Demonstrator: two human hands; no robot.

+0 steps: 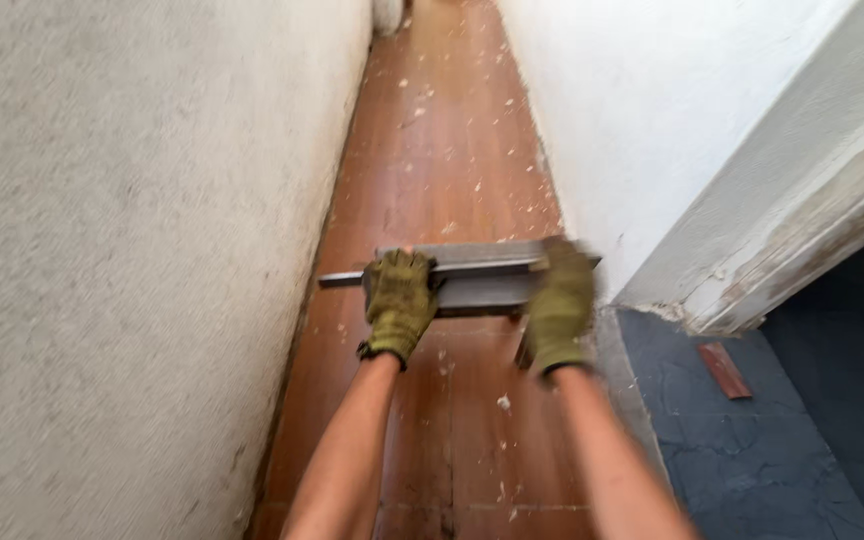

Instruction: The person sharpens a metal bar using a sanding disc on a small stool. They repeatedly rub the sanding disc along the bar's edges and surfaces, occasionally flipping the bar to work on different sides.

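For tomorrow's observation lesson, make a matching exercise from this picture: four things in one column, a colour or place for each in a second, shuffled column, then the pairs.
Things:
1. gloves
2. metal tool
3. floor strip
4. small tile piece

Descriptions:
A. reddish-brown, speckled with white flecks
B. grey, gripped by both hands
C. olive green
D. lying on the dark floor at right

Pairs: 1-C, 2-B, 3-A, 4-D

Narrow corridor between two rough plastered walls.
A grey textured wall (102, 250) fills the left of the frame, a white wall (642, 110) the upper right; the reddish-brown floor (442, 150), flecked with pale debris, meets dark blue flooring (752, 450) at lower right.
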